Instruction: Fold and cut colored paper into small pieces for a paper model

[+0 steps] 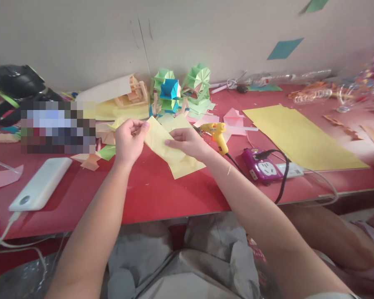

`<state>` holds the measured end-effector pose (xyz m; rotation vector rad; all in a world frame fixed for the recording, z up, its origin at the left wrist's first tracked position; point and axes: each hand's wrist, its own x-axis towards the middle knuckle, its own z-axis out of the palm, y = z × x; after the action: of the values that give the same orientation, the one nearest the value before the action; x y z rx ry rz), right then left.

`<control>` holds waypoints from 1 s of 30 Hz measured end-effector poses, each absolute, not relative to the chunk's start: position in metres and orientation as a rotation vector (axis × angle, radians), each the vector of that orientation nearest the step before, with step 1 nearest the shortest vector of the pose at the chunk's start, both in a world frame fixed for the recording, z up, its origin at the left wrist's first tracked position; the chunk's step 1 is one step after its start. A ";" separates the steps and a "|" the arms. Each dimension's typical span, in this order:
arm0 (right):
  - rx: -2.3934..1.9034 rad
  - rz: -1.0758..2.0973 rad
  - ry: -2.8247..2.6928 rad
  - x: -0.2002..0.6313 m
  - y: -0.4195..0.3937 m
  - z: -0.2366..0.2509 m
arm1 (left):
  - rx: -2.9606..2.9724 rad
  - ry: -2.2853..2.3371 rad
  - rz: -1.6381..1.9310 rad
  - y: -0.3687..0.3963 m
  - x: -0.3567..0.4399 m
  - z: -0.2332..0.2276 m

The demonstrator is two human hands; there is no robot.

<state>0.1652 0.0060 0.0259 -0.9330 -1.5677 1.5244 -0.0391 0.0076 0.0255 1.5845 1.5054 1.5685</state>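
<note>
A pale yellow sheet of paper (187,166) is held above the red table (143,191). My left hand (131,139) pinches its upper left corner between thumb and fingers. Farther right, my right hand (188,143) grips the same sheet, thumb on top and the other fingers partly hidden. A crease or fold seems to run across the paper near the right hand. Just beyond that hand lies a yellow hot glue gun (216,135) with a black cord. Green and blue folded paper shapes (169,93) stand behind the sheet.
A purple power strip (263,166) with cords sits right of my arm, by a large yellow sheet (301,137). To the left are a white power bank (40,182) and a black bag (17,87). Paper scraps lie around. Another person's leg (333,236) shows lower right.
</note>
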 end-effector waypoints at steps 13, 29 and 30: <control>-0.930 1.494 -1.561 0.169 0.014 0.018 | 1.284 1.365 1.484 0.009 -0.056 0.038; -1.017 1.477 -1.597 0.167 0.011 0.021 | 1.306 1.263 1.377 0.008 -0.050 0.033; -1.021 1.462 -1.570 0.165 0.011 0.021 | 1.328 1.237 1.346 0.007 -0.047 0.032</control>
<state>0.1655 0.0108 0.0212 -1.0213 -1.5704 1.4615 -0.0469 0.0065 0.0324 1.3277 1.2372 1.3456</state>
